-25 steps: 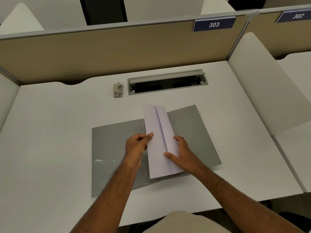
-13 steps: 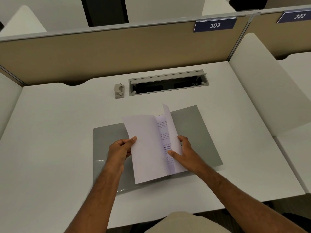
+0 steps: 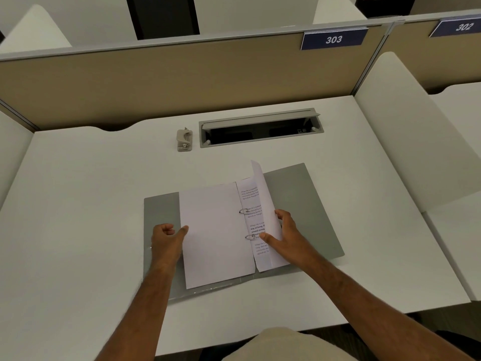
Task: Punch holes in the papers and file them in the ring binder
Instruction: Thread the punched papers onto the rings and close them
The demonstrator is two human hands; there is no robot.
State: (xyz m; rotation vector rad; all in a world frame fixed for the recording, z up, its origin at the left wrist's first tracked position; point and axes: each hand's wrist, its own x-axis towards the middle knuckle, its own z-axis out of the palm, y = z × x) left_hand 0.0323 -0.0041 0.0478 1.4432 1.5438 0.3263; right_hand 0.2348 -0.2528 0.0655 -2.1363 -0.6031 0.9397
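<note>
Grey binder point(image 3: 307, 204) lies open flat on desk point(image 3: 78, 204), centre. Blank sheet point(image 3: 213, 230) lies on its left cover, threaded on two rings point(image 3: 244, 211). Left hand point(image 3: 166, 239) at sheet's 9 o'clock edge, fingers curled, thumb tip touching the edge; whether it pinches the sheet, cannot tell. Right hand point(image 3: 285, 230) at 3 o'clock of rings, fingers and thumb gripping a printed sheet point(image 3: 263, 204) that stands curled up. Punch point(image 3: 184, 140) at 11 o'clock, well apart, just beside cable tray point(image 3: 260, 127).
</note>
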